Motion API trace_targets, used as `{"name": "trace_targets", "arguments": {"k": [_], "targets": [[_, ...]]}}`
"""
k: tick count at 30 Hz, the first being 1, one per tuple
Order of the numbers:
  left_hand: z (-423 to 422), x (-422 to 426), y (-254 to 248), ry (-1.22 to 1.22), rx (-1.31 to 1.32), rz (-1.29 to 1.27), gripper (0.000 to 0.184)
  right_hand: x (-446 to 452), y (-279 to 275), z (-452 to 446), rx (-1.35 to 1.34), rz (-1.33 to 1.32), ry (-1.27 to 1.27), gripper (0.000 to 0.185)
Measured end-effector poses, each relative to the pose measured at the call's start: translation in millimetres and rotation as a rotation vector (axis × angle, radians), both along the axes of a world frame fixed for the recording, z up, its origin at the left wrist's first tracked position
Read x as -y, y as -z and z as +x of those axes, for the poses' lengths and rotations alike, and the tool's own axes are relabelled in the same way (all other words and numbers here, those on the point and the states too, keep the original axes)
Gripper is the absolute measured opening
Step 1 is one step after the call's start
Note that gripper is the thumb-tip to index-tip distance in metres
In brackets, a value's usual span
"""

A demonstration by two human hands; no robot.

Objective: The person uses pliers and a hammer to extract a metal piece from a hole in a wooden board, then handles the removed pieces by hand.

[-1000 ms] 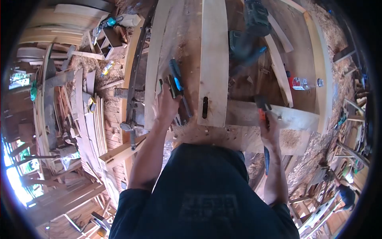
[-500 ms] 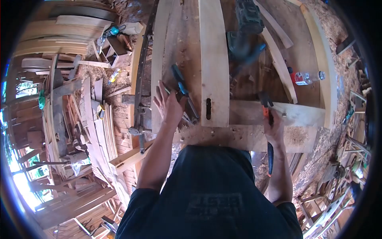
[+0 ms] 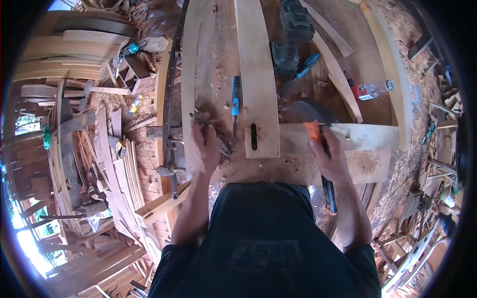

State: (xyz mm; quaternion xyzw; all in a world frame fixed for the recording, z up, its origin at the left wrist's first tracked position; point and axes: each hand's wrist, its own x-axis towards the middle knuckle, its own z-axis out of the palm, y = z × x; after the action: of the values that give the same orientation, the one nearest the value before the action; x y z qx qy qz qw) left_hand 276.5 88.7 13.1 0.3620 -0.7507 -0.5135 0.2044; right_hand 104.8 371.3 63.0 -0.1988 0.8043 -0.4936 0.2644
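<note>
My right hand is wrapped round the orange-and-black handle of a hammer; its dark head, smeared by motion, is above the crosswise board. My left hand is over the left side of the bench, its fingers drawn together at a small dark thing too blurred to name. Just right of those fingers lies a chisel with a blue-and-black handle, its blade towards me. A long pale board with a dark slot near its close end runs away from me between my hands.
A cordless drill lies beyond the hammer. Near the right frame board are a curved wood strip and a plastic bottle. A clamp screw sticks out at the bench's left edge. Stacked planks fill the far left.
My right hand has raised the hammer and swung its head leftward. My left hand's spread fingers have drawn together, and the chisel, tilted before, now lies straighter. The view has shifted slightly.
</note>
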Motion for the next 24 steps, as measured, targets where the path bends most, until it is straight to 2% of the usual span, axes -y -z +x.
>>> {"name": "trace_targets", "arguments": {"k": [2, 3, 6, 7, 9, 15, 19, 21, 24], "targets": [[-15.5, -11.7, -53.8, 0.036, -0.124, 0.123, 0.015, 13.4, -5.7, 3.1, 0.032, -0.01, -0.048, 0.02], [-20.4, -15.1, -65.2, 0.081, -0.148, 0.177, 0.013, 20.9, -21.1, 5.7, 0.004, 0.049, -0.08, 0.021], [-29.4, -21.7, -52.6, 0.212, -0.364, 0.064, 0.013, 30.8, -55.9, 6.4, -0.158, -0.071, -0.188, 0.022], [-34.0, -22.7, -52.6, 0.196, -0.381, 0.106, 0.013, 33.9, -65.2, 6.0, -0.099, -0.095, -0.204, 0.023], [-38.6, -28.8, -53.0, 0.168, -0.379, 0.104, 0.01, 39.2, -76.9, 2.7, 0.013, -0.146, -0.229, 0.024], [-40.5, -36.9, -41.1, 0.147, -0.358, -0.1, 0.007, 42.0, -76.3, -15.5, -0.318, -0.023, -0.358, 0.029], [-42.5, -47.1, -34.5, 0.108, -0.319, -0.17, 0.007, 56.1, -92.8, -20.4, -0.376, -0.098, -0.399, 0.029], [-41.8, -49.2, -36.3, 0.111, -0.25, -0.34, 0.009, 63.3, -103.7, -22.3, -0.334, -0.055, -0.425, 0.034], [-41.4, -56.0, -29.8, 0.079, -0.263, -0.495, 0.012, 74.0, -109.6, -25.3, -0.367, -0.102, -0.478, 0.027]]}}
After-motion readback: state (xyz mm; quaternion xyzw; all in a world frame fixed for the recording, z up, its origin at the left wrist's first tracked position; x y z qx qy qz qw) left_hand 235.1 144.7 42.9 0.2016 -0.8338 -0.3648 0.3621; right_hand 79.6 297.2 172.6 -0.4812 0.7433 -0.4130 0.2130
